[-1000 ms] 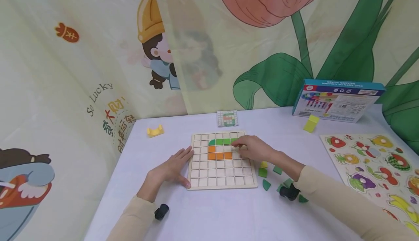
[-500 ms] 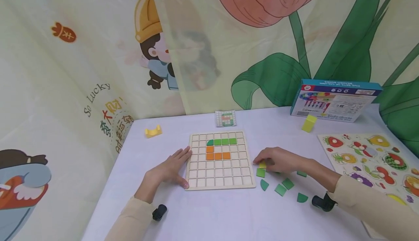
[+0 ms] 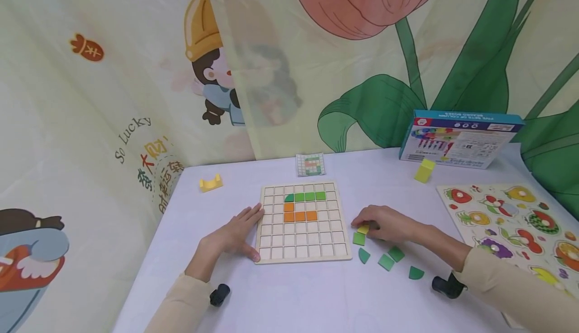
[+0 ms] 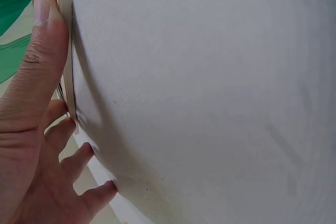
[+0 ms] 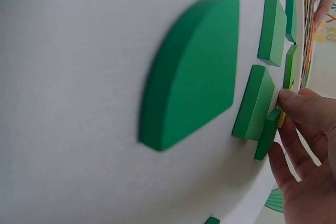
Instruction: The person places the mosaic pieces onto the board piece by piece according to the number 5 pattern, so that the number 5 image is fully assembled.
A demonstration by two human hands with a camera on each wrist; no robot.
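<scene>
A wooden grid board (image 3: 303,251) lies on the table, bearing a row of green tiles (image 3: 309,196) with a rounded green piece at its left end, and several orange tiles (image 3: 300,216) below. My left hand (image 3: 234,233) rests along the board's left edge, fingers straight and thumb at the near corner. To the right of the board, my right hand (image 3: 384,222) pinches a yellow tile (image 3: 363,229), partly covered by the fingers. Close by lie green squares (image 3: 386,262) and quarter-round green pieces (image 3: 416,272). In the right wrist view, a quarter-round piece (image 5: 197,74) looms in front.
Behind the board lies a small pattern card (image 3: 310,164). A yellow curved block (image 3: 211,183) sits at the far left, a yellow-green block (image 3: 424,171) at the far right before a box (image 3: 457,139). A fruit picture sheet (image 3: 470,205) covers the right side.
My right hand has left the green row on the board, moved right and down to the loose pieces, and taken hold of the yellow tile. My left hand keeps its place.
</scene>
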